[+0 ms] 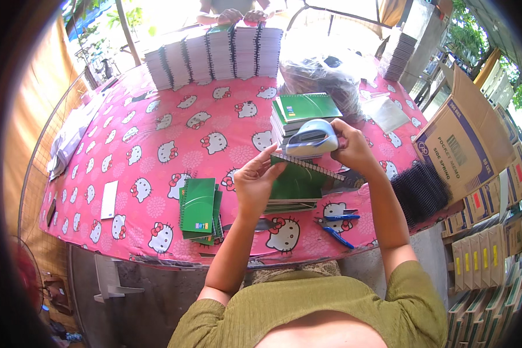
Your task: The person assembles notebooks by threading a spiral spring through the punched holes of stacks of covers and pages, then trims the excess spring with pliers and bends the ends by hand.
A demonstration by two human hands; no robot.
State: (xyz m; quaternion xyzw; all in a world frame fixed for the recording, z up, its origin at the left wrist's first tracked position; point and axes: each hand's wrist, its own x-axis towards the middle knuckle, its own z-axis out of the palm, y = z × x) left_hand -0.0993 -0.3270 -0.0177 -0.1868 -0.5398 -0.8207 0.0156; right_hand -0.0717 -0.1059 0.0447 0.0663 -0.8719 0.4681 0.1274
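My right hand (351, 146) grips a rounded pale grey-blue hand tool (312, 138) whose exact kind I cannot make out. It hangs over the top edge of a green notebook (298, 181), along which a line of binding holes or coil runs. My left hand (258, 177) pinches that notebook's upper left corner between thumb and fingers. Other notebooks lie stacked underneath it. Just beyond the tool stands a taller stack of green-covered notebooks (308, 107). Nearest my left forearm is a small pile of green spiral notebooks (198, 206).
Blue-handled pliers (336, 235) lie by the near edge of the pink patterned table (151, 226). Black coils (420, 188) and an open carton (464, 136) are at right. Another person's hands (232, 16) rest on tall notebook stacks (220, 55) opposite. A plastic-wrapped bundle (325, 81) stands nearby.
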